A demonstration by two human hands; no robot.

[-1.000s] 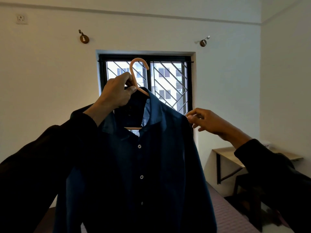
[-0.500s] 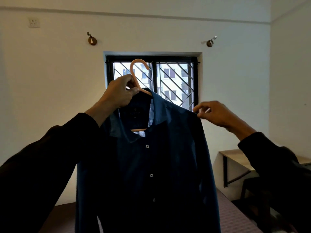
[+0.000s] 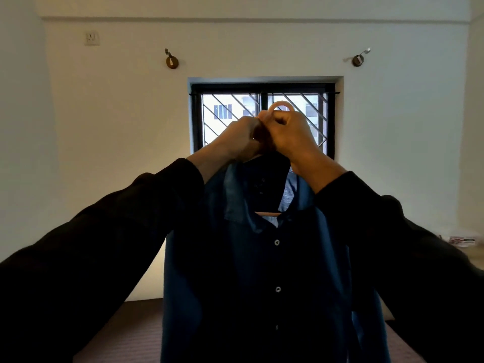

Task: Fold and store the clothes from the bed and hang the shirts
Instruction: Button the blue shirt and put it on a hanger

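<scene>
A dark blue button-up shirt [image 3: 262,271] hangs on a peach plastic hanger [image 3: 281,104], held up in front of the barred window [image 3: 225,113]. My left hand [image 3: 241,138] grips the hanger's neck just above the collar. My right hand [image 3: 290,132] is curled round the neck right beside it, and the two hands touch. Only the top of the hook and a short piece of the hanger's lower bar show; the shoulders of the hanger are hidden inside the shirt.
Two wall hooks are fixed above the window, a left hook [image 3: 171,60] and a right hook [image 3: 358,58]. A socket [image 3: 92,38] sits high on the left wall. A table edge with a small box [image 3: 462,241] shows at right. The bed surface [image 3: 136,334] lies below.
My right hand let go of the shirt's shoulder and moved up to the hanger neck beside my left hand. The view shifted so the shirt hangs centred before the window.
</scene>
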